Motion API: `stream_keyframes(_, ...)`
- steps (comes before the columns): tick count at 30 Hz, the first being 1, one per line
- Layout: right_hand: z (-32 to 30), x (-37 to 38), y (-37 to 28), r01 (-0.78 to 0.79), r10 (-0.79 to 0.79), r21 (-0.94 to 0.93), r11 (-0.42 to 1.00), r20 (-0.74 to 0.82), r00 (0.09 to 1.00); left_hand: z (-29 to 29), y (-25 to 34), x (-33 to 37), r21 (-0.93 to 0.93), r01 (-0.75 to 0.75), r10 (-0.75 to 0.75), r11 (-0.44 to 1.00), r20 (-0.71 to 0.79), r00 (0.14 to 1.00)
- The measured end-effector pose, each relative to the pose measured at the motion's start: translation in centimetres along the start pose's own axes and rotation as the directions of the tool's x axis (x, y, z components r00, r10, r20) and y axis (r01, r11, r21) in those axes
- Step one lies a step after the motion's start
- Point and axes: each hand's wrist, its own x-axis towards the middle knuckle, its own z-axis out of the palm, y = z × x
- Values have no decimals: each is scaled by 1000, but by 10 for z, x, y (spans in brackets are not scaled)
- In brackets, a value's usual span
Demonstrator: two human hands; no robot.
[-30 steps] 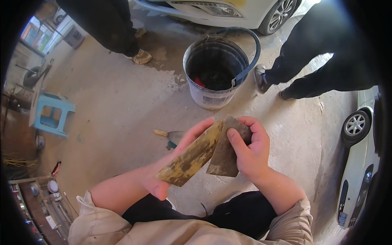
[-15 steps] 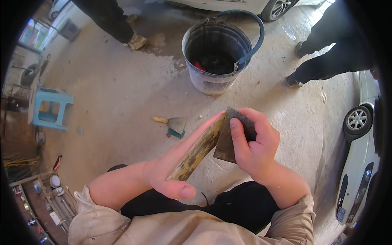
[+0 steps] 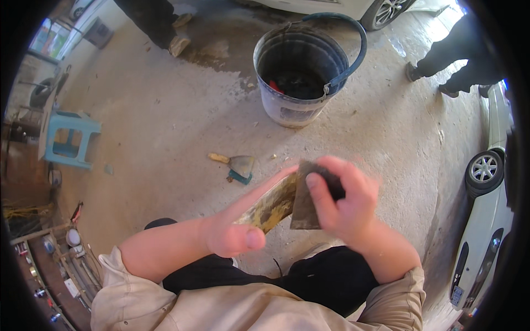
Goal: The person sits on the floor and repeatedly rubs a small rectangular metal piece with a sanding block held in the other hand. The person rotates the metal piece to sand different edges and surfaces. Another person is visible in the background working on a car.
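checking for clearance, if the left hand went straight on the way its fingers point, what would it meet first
Probably the dark plate in the right hand: in the picture, its edge lies just past the fingertips of the left hand. Depth is unclear, so the fingers might pass beneath it.

The bucket [image 3: 292, 110] looked like scuffed plastic. Below it, the dark plate [image 3: 305, 205] appeared matt and the yellow-smeared plate [image 3: 273, 207] rough. Left of it, the blue stool [image 3: 85, 129] resembled smooth plastic.

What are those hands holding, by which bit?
The right hand pinches a dark flat plate by its right side; the left hand holds a yellow-smeared plate from behind, thumb at its near end.
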Motion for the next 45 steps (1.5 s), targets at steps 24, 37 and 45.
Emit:
stream_keyframes(24, -5, 10, -6, -23, 23, -26, 999, 10, 1000, -4, -1, 11, -115, -9, 17, 993, 63, 998)
stream_keyframes(37, -3, 8, 4, -57, 55, -31, 998, -35, 998, -9, -4, 7, 91, -59, 58, 994, 21, 998)
stream_keyframes(45, 0, 9, 6, -91, 92, 30, 995, -30, 995, -4, 1, 12, 26, 42, -40, 999, -80, 996)
